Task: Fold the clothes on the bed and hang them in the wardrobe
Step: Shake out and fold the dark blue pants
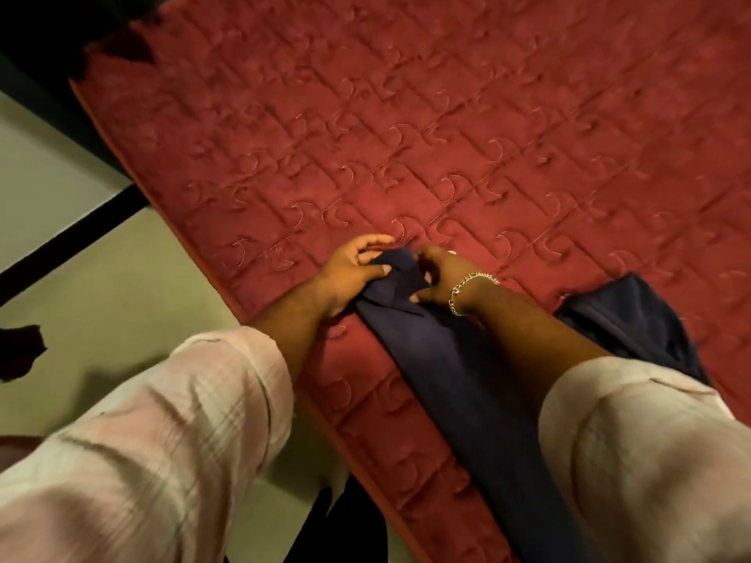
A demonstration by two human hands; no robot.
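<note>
Single head-worn view, close, facing forward and down over the bed.

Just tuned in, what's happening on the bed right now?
A person is leaning over the red quilted bed, working on a dark navy garment laid across its near corner. The left hand and right hand both grip the far end of the cloth, bunching it between them. The garment is not yet folded flat, and no wardrobe or hanger is in view.
</note>
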